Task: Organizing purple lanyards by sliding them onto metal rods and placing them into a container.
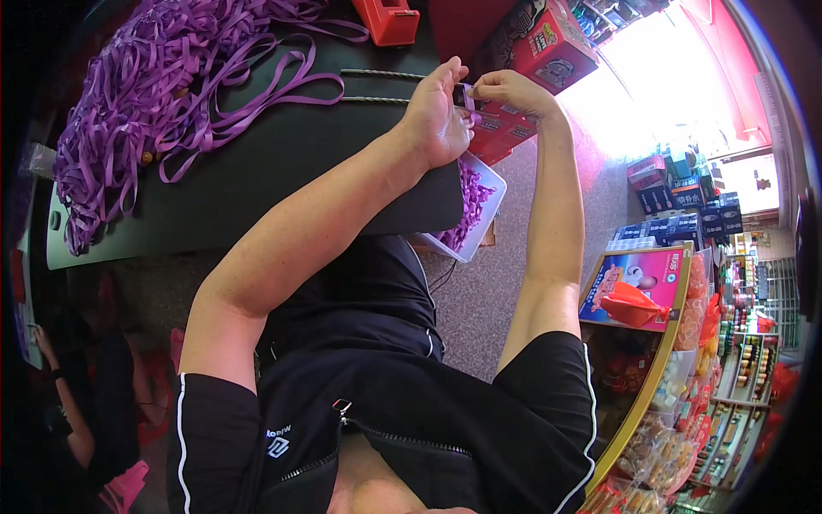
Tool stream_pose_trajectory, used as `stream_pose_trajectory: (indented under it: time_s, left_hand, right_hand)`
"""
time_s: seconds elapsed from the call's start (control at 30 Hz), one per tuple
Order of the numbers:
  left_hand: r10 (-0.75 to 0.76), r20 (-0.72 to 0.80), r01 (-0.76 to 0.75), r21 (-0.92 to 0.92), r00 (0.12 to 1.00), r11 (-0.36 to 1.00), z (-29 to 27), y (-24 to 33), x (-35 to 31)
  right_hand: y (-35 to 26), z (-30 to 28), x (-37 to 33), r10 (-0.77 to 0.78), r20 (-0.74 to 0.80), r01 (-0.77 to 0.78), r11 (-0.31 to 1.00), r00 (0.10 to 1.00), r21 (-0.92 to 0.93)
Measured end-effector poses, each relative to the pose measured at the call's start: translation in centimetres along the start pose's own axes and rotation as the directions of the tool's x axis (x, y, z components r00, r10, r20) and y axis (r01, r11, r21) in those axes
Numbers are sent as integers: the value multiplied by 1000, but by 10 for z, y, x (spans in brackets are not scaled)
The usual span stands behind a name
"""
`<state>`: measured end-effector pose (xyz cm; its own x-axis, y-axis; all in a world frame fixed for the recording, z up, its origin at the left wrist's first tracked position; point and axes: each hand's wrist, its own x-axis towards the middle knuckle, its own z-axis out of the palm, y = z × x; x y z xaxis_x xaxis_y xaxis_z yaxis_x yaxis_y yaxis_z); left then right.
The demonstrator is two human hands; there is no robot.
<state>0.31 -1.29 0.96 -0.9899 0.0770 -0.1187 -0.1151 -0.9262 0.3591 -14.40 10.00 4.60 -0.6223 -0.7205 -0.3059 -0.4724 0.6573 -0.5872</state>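
Observation:
Beyond the table's right end, my two hands are close together, with a short length of purple ribbon point(471, 114) and a small dark piece point(463, 96) between them. My left hand point(435, 116) has its palm toward the right and its fingers stretched out, the ribbon passing by its thumb side. The fingers of my right hand point(516, 92) are pinched at the ribbon beside the dark piece. Two twisted metal rods point(377, 99) run over the table to behind my left hand. A large heap of purple ribbons point(137, 103) covers the table's left part.
An orange-red tape dispenser point(390, 21) stands at the table's point(342, 163) far edge. A white bin point(490, 210) with purple ribbons is below its right end. Red cartons point(548, 51) are stacked beyond my hands. A display case point(676, 300) stands right; another person's arm point(73, 411) shows at left.

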Motion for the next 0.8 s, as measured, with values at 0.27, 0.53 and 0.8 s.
stream_pose_trajectory:
  time_s: [0.27,0.53,0.8]
  left_hand:
    - [7,-5,-7,-17,1000,1000,-2,0,2]
    - [6,1,-6,-23,1000,1000,-2,1,2]
    - [-3,13,3,-25,1000,1000,-3,0,4]
  right_hand:
    - [7,3,9,-30,-12,30,999,999,-24]
    - [3,5,7,-28,-6,28,999,1000,-21]
    - [24,9,20,-67,-38,68,997,997,28]
